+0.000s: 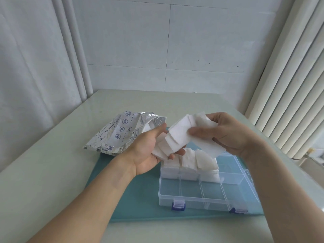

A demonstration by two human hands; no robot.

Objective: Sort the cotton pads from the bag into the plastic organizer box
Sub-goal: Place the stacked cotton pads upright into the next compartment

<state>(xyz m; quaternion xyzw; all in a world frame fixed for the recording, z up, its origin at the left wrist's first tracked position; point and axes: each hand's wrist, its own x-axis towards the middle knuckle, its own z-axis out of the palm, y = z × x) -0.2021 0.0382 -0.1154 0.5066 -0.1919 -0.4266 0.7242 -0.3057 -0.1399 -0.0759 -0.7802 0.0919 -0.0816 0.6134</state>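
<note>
Both hands (pixel 189 137) around cotton pads (pixel 182 135)

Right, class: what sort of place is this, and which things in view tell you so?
Probably a home or office corner, not a workshop: a plain pale table against a tiled wall, vertical blinds on the right, and a teal mat under a plastic organizer box.
</note>
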